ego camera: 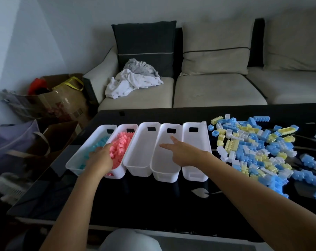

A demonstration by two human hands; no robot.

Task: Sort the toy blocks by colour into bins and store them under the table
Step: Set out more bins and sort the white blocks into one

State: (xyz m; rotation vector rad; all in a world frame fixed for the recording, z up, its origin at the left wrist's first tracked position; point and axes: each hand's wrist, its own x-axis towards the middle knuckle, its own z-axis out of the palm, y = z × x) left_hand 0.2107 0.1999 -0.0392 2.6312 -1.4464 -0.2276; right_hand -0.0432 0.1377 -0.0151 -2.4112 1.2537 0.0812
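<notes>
My left hand (101,158): on pink blocks (121,145), grip unclear.
My right hand (182,151): spread, empty.
Loose blocks (253,151): right of it, nearest.

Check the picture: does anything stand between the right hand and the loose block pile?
Only the rightmost empty bin. The right hand is over the fourth bin, and the pile lies just past that last bin. Nothing else visible lies between them.
</notes>
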